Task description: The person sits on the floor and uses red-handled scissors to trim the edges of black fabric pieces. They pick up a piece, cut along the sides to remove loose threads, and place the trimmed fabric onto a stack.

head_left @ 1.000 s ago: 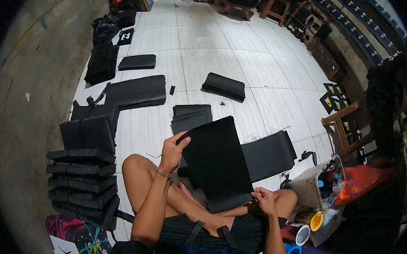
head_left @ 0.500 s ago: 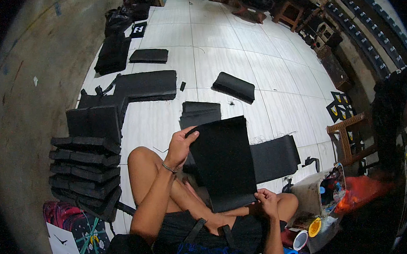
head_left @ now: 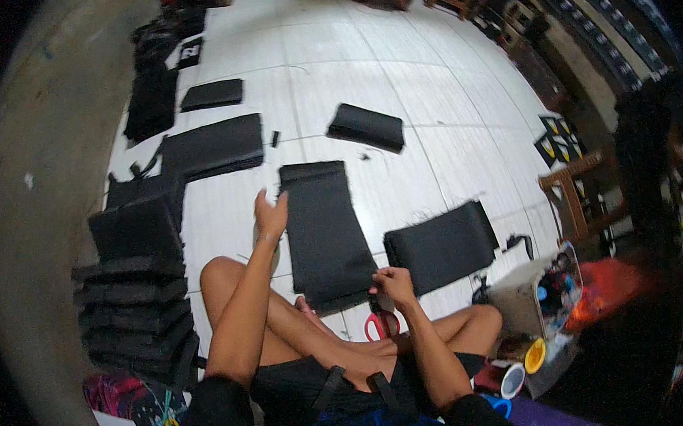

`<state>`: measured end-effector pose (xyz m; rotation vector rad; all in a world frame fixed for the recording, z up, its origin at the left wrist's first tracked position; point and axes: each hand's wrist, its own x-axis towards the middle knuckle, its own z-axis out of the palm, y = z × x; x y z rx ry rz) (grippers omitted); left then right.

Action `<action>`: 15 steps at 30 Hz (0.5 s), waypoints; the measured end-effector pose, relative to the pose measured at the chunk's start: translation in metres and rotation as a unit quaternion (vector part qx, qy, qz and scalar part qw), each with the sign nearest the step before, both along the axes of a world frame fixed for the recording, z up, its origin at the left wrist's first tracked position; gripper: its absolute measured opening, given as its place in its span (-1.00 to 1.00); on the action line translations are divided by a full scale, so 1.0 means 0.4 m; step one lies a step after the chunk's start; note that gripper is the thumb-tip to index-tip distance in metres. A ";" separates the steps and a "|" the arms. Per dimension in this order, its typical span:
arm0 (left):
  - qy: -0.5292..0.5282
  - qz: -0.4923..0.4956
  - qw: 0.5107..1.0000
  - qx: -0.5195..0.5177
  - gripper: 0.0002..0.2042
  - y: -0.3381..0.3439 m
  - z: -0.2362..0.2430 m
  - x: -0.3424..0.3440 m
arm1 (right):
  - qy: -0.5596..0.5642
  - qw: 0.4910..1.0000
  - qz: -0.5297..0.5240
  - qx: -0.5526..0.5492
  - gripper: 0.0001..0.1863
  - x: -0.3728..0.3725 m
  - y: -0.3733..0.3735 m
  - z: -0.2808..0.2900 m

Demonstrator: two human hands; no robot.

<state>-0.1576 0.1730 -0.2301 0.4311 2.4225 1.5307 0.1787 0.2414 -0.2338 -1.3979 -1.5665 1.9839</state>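
Note:
A long black fabric panel (head_left: pixel 323 234) lies flat on the tiles in front of my crossed legs, on top of other black pieces. Beside its upper left edge is my left hand (head_left: pixel 272 212), its thumb apart from the fingers and nothing held. At the panel's lower right corner, the fingers of my right hand (head_left: pixel 394 284) are pinched together on the fabric. Red-handled scissors (head_left: pixel 383 325) lie just below that hand, partly covered. A second stack of black fabric panels (head_left: pixel 443 245), with frayed threads along its far edge, sits to the right.
Folded black bundles (head_left: pixel 134 307) pile up along the left wall. Farther off lie more black fabric stacks (head_left: pixel 214 147) and a separate black stack (head_left: pixel 366 127). On my right stand a pale bin (head_left: pixel 525 295), small containers (head_left: pixel 513 379) and a wooden stool (head_left: pixel 574 201).
The black panel has come down from my raised hands onto the pieces on the floor. My left hand has let go of it. The scissors are now uncovered, and the view has shifted.

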 end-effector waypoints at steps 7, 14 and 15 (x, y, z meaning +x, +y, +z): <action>-0.091 -0.137 0.971 -0.173 -0.39 -0.107 -0.047 0.177 | -0.005 0.998 -0.065 -0.003 -0.90 0.016 -0.009 -0.007; 0.120 -0.192 0.953 -0.201 -0.56 -0.126 -0.076 0.199 | -0.037 0.999 -0.004 0.035 -0.87 -0.008 -0.004 0.039; 0.135 -0.199 0.944 -0.227 -0.57 -0.121 -0.073 0.209 | -0.067 0.991 0.015 0.116 -0.86 -0.001 0.000 0.033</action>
